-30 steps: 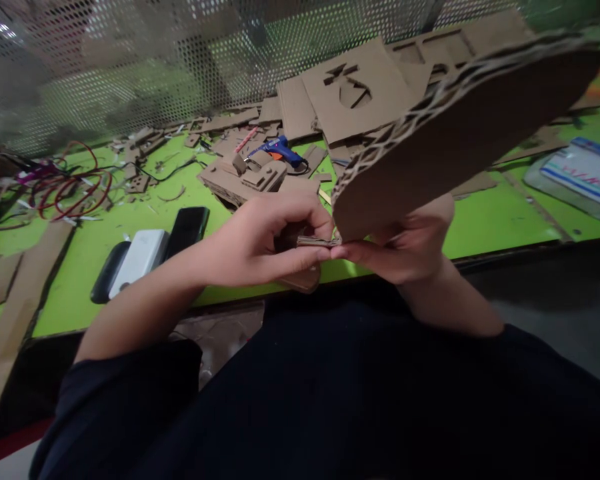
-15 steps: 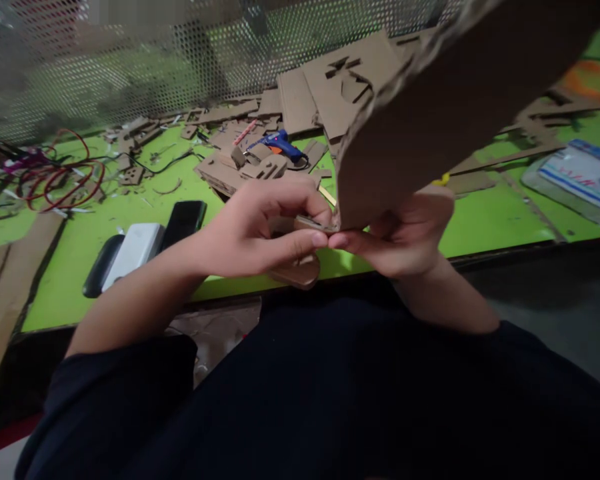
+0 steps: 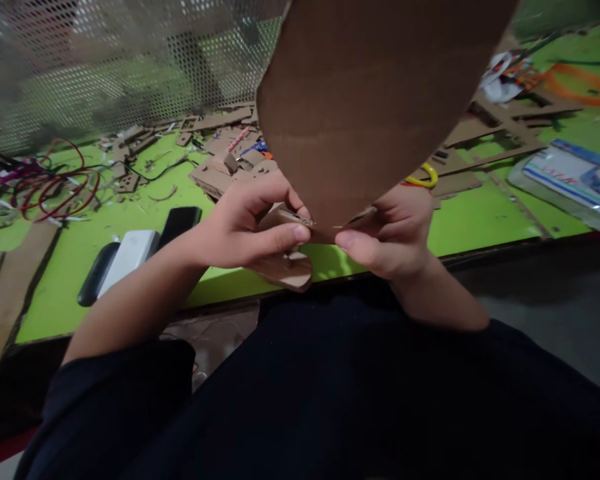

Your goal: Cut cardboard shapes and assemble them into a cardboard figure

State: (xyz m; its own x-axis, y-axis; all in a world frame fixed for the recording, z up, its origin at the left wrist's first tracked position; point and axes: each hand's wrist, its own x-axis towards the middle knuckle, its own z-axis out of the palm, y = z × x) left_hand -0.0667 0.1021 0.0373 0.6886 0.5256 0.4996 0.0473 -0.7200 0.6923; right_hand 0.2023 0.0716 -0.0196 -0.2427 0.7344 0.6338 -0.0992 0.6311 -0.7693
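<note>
A large brown cardboard piece with a curved edge stands upright before me, narrowing to its lower end between my hands. My left hand pinches a small cardboard strip at that lower end, thumb on the near side. At the other side, my right hand grips the lower edge, its thumb along the near face and its other fingers partly hidden behind. Under my left hand, a layered cardboard part with a rounded end rests at the table's front edge. Scissors with a yellow handle show behind my right hand.
On the green table lie a white box-shaped device, a black one and a dark case. Red cable coils at left. Cardboard scraps lie behind, a plastic packet at right, mesh at the back.
The large cardboard piece has turned, its broad face now towards me, and its top has swung left. My hands have moved slightly apart. More of the yellow handle shows.
</note>
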